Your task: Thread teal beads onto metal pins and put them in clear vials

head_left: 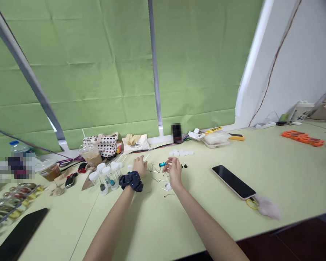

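Note:
My left hand [140,166] rests on the pale green table [274,163] with its fingers curled; a dark scrunchie [131,180] circles that wrist. What its fingers hold, if anything, is hidden. My right hand [174,169] is pinched on a thin metal pin, just right of a small blue piece [162,164]. Several thin metal pins [163,181] lie scattered between and below the hands. Small black caps [183,166] lie just right of the right hand. Several clear vials with white lids [106,175] stand left of the left hand.
A phone [233,181] lies face up at the right with a yellow ring and pink fluff by it. White caps [182,152] sit behind the hands. Bags, cups and a bottle line the green-curtained window. Small jars [13,203] and a dark tablet [18,233] are at the left.

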`<state>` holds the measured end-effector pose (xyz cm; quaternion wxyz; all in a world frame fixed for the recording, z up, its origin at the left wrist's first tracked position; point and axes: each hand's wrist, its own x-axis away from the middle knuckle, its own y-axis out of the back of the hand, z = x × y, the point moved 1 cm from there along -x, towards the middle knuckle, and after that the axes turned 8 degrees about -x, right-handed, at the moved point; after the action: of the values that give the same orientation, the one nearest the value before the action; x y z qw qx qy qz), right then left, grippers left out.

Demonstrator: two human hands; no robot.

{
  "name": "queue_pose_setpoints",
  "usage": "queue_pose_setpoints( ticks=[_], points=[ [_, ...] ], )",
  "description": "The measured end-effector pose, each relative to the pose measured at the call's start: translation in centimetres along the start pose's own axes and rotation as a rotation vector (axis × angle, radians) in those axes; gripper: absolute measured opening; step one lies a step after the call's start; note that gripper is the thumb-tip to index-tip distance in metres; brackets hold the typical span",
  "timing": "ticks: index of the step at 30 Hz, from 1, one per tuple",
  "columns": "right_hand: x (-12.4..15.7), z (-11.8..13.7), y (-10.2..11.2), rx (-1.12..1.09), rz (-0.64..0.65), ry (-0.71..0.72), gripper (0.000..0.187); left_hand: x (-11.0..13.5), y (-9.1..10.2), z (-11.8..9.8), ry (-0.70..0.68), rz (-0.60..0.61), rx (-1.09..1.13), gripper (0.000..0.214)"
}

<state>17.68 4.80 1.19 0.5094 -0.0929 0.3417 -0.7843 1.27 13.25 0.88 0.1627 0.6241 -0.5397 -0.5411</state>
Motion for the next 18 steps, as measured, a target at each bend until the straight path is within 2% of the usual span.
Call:
queue_pose_setpoints(
  ticks=[4, 7, 11, 15, 18],
  points=[
    [-2.1, 1.0, 1.7, -0.11, -0.137, 0.085, 0.033, 4.6, 1.6, 0.7, -0.121, 0.132, 0.265, 0.036],
    [-2.7, 1.3, 2.3, -0.186, -0.16, 0.051, 0.033, 8.1, 2.8, 0.7, -0.077, 0.207, 0.482, 0.039],
    [-2.1, 0.8, 2.0, -0.191, -0.064, 0.015, 0.034, 10.6, 3.4, -0.3, -0.042, 0.226, 0.568, 0.041],
    [-1.1, -0.1, 1.3, -0.146, 0.055, -0.011, 0.037, 11.5, 3.4, -1.0, -0.004, 0.192, 0.613, 0.043],
    [-0.7, -0.6, 0.8, -0.096, 0.203, -0.084, 0.039, 11.8, 3.5, -1.0, 0.001, 0.176, 0.666, 0.044]
  ],
)
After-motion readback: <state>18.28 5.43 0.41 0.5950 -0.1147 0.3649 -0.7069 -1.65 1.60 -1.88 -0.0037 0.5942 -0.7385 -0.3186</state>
